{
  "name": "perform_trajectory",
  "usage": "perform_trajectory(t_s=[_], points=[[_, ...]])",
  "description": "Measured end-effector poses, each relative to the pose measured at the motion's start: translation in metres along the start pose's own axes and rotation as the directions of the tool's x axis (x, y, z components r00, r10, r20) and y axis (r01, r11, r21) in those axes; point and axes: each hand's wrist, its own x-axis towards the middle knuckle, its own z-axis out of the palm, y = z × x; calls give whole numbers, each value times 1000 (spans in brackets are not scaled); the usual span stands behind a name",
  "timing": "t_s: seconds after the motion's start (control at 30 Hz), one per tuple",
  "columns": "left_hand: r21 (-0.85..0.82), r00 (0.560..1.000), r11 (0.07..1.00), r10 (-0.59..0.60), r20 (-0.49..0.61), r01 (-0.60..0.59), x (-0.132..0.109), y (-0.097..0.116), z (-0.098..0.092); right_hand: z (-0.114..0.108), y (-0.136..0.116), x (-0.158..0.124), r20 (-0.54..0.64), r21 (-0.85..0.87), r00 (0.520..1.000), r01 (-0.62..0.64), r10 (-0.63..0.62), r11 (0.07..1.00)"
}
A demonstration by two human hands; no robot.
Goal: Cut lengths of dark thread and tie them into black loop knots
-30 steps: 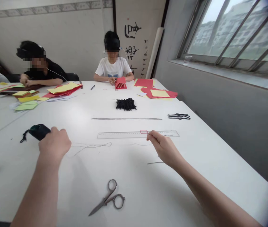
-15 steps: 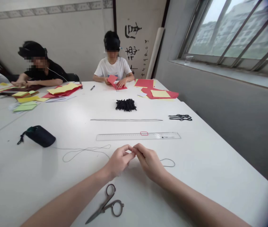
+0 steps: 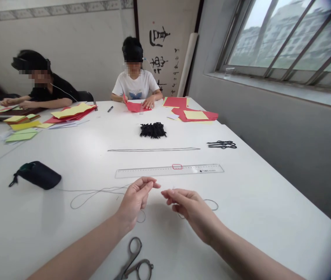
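Note:
My left hand (image 3: pixel 134 200) and my right hand (image 3: pixel 190 206) hover just above the white table (image 3: pixel 255 194), fingertips pinched and a short gap apart. Each pinches a thin grey thread (image 3: pixel 95 192) that trails in loops to the left and curls under and right of my right hand. A clear ruler (image 3: pixel 169 170) lies just beyond my fingers. Metal scissors (image 3: pixel 134 262) lie close to me, below my left wrist.
A dark pouch (image 3: pixel 38 175) sits at the left. A long dark cord (image 3: pixel 153 149), a black thread bundle (image 3: pixel 153 130) and black loops (image 3: pixel 222 144) lie farther off. Two people at the far end handle red paper (image 3: pixel 196 114) and yellow paper (image 3: pixel 70 111).
A second ago my hands were wide apart, the left near the pouch. They met over the thread half a second ago and have now drawn slightly apart, still pinching it.

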Motion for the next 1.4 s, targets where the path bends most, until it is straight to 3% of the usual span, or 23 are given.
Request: perform_trajectory(t_s=[0.17,0.27,0.33,0.43,0.47,0.53,0.8,1.03,1.2,1.3,1.4], points=[[156,996,984,83,8,-83,-5,-6,5,14,10,-4,-22,-116,994,108,-111,987],[339,974,912,216,75,-229,-11,-12,4,13,13,-1,-65,-99,989,124,-131,987],[532,931,767,339,139,-359,-14,-16,3,11,14,1,-71,-82,991,104,-109,991],[745,847,460,461,265,-484,-16,-17,2,10,14,3,-55,-81,995,84,-89,993],[778,833,390,469,293,-493,-17,-16,3,10,13,3,-46,-87,995,82,-87,993],[809,836,336,452,311,-482,-18,-13,6,10,12,2,-27,-103,995,90,-93,991],[790,842,387,460,282,-476,-19,-12,3,7,9,2,-112,-148,978,157,-175,976],[636,882,626,418,216,-452,-20,-11,-1,1,9,4,-127,-154,940,295,-315,943],[470,942,817,301,147,-334,-18,0,5,6,9,2,-62,-261,926,346,-373,901],[297,965,924,193,179,-240,-15,4,7,8,11,1,8,-334,920,371,-391,867],[176,966,971,119,230,-161,-14,4,9,10,14,1,60,-364,919,384,-391,848]])
